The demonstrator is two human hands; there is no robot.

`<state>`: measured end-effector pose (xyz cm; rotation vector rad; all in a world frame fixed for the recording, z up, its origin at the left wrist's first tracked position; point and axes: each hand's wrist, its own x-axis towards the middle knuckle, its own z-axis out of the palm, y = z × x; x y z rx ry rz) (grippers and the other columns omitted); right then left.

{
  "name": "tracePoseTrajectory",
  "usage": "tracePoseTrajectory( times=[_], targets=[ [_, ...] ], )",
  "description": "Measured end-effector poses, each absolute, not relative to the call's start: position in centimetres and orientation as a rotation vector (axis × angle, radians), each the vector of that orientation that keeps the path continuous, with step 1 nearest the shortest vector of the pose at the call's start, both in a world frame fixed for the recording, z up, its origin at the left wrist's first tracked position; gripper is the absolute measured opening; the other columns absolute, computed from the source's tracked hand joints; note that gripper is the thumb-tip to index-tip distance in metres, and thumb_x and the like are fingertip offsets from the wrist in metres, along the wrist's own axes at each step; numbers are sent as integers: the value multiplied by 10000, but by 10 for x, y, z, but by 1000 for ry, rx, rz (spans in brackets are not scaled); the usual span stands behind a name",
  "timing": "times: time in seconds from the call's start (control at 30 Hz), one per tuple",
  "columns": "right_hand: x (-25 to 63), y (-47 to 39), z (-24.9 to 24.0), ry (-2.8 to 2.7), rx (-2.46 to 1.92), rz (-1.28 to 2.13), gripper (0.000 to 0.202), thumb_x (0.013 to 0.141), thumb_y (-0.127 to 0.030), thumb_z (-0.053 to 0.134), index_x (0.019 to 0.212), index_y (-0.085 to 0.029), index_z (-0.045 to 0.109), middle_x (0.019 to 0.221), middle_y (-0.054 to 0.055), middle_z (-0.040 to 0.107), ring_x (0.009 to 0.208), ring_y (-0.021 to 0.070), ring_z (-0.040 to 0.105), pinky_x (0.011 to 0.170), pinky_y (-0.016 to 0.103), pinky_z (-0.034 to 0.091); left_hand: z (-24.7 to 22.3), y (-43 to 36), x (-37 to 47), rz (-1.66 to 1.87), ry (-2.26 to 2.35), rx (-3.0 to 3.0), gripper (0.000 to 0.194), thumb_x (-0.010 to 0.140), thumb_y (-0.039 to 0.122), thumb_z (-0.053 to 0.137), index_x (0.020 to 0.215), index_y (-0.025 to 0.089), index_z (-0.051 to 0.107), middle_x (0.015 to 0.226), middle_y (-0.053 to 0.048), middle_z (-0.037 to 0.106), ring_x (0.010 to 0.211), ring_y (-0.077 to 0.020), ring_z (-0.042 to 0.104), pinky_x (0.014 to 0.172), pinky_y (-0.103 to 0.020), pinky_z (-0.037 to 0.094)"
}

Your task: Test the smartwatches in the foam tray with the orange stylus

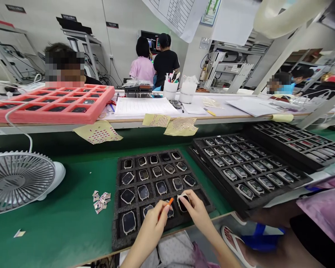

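A black foam tray (115, 223) lies on the green bench top, with square watch cases in most of its compartments. Over its front row, my left hand (156, 217) is closed around a thin orange tool (171, 201), whose tip points up and to the right. Just to the right, my right hand (194, 206) grips a watch case (182, 203) by its edges, thumb across its dark face. The case is over the front right part of the tray; whether it touches the foam is hidden. The two hands are close together but apart.
A grey fan (19, 182) stands at the left. Paper scraps (102, 201) lie left of the tray. More filled black trays (237, 156) are stacked at the right. Behind, a raised shelf (128, 121) holds a pink foam tray (92, 115). A person sits close at the right.
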<state>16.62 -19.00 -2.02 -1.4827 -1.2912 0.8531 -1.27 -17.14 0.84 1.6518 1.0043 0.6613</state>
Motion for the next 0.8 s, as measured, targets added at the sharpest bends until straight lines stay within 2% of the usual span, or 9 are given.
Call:
tracePoseTrajectory(
  times=[0.1, 0.2, 0.37, 0.67, 0.8],
  targets=[
    [153, -186, -8, -893, -1198, 1218, 313, 845, -528, 546, 902, -222, 515, 615, -36, 509, 497, 132, 486, 460, 246, 365, 10, -172, -4, 623, 901, 1569, 372, 941, 423, 319, 814, 174, 564, 517, 64, 376, 492, -116, 354, 524, -224, 282],
    [142, -183, 0, -699, -1039, 1357, 294, 836, -493, 589, 898, -212, 530, 594, -55, 494, 401, 75, 405, 378, 200, 287, 14, -172, 2, 632, 865, 1554, 378, 938, 411, 337, 745, 168, 552, 533, 62, 372, 500, -108, 337, 530, -226, 275],
    [136, -182, 4, -646, -990, 1377, 263, 845, -439, 611, 789, -201, 515, 574, -69, 483, 350, 30, 355, 348, 169, 261, 18, -172, 3, 623, 862, 1559, 376, 931, 385, 339, 718, 160, 554, 526, 63, 362, 501, -103, 324, 519, -230, 253],
    [137, -181, 7, -706, -1008, 1316, 292, 824, -457, 631, 777, -201, 499, 551, -86, 480, 307, 11, 362, 313, 142, 206, 17, -168, 0, 634, 877, 1571, 380, 916, 393, 365, 710, 147, 568, 494, 68, 338, 470, -90, 291, 488, -227, 227],
    [134, -181, 12, -597, -935, 1455, 342, 770, -476, 679, 743, -196, 484, 537, -90, 491, 285, -6, 299, 297, 132, 183, 16, -163, 0, 616, 762, 1499, 411, 900, 441, 391, 690, 137, 571, 465, 71, 349, 438, -77, 266, 458, -219, 213]
  ],
)
